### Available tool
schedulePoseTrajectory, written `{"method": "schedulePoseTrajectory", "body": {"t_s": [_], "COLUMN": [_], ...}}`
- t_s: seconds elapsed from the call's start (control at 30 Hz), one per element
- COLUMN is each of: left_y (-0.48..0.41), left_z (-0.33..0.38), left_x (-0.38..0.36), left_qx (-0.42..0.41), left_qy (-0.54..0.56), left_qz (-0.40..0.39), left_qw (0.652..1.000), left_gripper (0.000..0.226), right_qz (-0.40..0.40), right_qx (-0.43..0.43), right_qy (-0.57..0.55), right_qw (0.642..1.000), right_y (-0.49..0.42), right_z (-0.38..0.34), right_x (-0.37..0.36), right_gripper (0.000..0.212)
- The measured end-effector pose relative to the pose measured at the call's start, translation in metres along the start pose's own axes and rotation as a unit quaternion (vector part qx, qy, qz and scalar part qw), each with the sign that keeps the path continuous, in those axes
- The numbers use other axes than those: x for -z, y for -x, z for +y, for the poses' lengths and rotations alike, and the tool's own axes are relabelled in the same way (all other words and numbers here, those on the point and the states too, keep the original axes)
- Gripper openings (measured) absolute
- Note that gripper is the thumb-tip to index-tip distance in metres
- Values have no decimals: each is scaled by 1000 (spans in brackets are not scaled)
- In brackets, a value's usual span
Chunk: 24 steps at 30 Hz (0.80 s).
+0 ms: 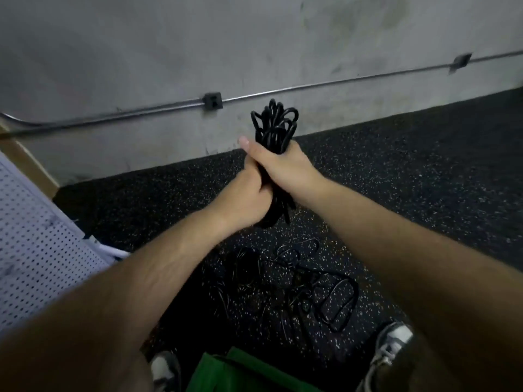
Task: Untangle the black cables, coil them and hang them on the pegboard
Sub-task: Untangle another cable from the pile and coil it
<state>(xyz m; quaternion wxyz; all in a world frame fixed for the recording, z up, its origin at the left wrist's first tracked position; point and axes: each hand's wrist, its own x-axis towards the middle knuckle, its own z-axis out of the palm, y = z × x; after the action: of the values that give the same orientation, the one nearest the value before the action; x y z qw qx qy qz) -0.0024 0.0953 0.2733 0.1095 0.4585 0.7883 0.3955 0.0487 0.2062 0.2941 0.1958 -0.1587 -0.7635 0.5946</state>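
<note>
A coiled bundle of black cable (274,126) stands upright in front of me, its loops sticking out above my fists. My right hand (285,165) grips the bundle near its middle. Just below it, my left hand (245,200) grips the lower part, and the loop ends hang out beneath. On the dark speckled floor between my feet lies a tangle of more black cables (297,284), with one thicker loop at its right. The white pegboard (39,244) leans at the far left.
A grey concrete wall (169,52) with a metal conduit and outlet boxes runs across the back. My two shoes (392,352) and green shorts sit at the bottom edge. A wooden frame borders the pegboard at the upper left.
</note>
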Motion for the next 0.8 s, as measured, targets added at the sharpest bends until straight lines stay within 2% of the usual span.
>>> {"method": "schedulePoseTrajectory", "body": {"t_s": [0.1,0.23,0.3,0.37,0.47,0.53,0.57,0.6,0.67,0.7,0.73,0.8], "left_y": [-6,3,5,-2,-9,0,7,16,35,45,56,75], "left_z": [-23,-44,-58,-75,-101,-128,-144,-161,-199,-218,-236,-266], "left_x": [2,-11,-26,-46,-81,-106,-118,-129,-151,-161,-170,-185], "left_qx": [88,175,191,205,240,275,289,304,335,352,372,411], "left_qy": [47,76,73,56,71,121,151,174,189,186,181,180], "left_qz": [30,52,22,5,31,41,42,39,38,34,28,18], "left_qw": [995,980,979,977,968,953,944,936,922,917,910,893], "left_gripper": [43,8,8,17,23,11,8,11,17,21,24,20], "right_qz": [-104,-106,-92,-66,-16,-62,-114,-173,-288,-324,-334,-267], "right_qx": [-29,-60,-122,-166,-206,-212,-220,-241,-324,-364,-396,-405], "right_qy": [-43,29,61,65,68,5,-21,-24,36,75,125,253], "right_qw": [993,992,986,982,976,975,969,955,901,870,846,837], "right_y": [-5,-3,0,-2,-2,5,10,16,26,31,35,47], "right_z": [19,59,81,104,133,159,175,193,239,262,286,328], "right_x": [15,25,22,14,4,5,8,10,13,11,8,-4], "right_gripper": [35,11,10,5,20,26,36,55,103,112,108,77]}}
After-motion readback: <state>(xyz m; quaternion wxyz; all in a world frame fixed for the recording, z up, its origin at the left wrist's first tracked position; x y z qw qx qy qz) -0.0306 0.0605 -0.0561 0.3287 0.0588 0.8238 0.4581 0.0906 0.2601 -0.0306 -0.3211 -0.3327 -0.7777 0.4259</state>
